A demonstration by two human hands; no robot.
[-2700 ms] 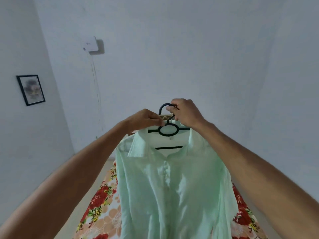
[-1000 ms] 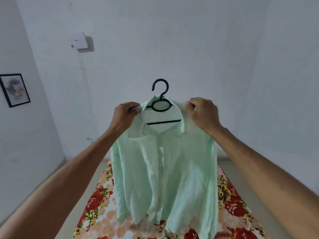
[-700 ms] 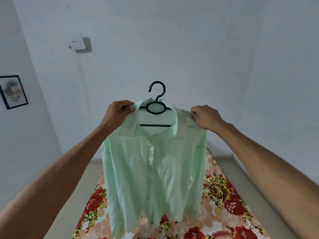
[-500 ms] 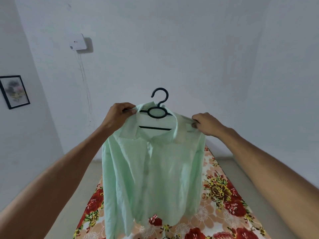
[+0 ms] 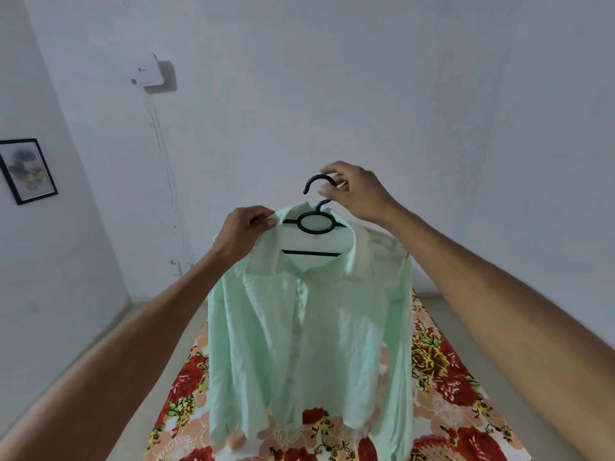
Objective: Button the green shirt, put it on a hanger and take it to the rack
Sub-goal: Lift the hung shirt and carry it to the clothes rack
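The pale green shirt [image 5: 309, 337] hangs buttoned on a black plastic hanger [image 5: 314, 223], held up in the air in front of me above the bed. My left hand [image 5: 244, 232] pinches the collar and the hanger's left arm between thumb and fingers. My right hand [image 5: 354, 191] is raised to the hanger's hook, with thumb and fingers curled around the hook's right side. The shirt's sleeves hang down at both sides. No rack is in view.
A bed with a red and orange floral sheet [image 5: 442, 387] lies below the shirt. White walls stand ahead and on both sides. A white box [image 5: 148, 70] with a cable hangs on the far wall, and a framed picture [image 5: 28, 170] on the left wall.
My right hand left the shirt's right shoulder and rose to take hold of the hanger's hook. The left hand kept its hold at the collar. The shirt sits slightly lower in view.
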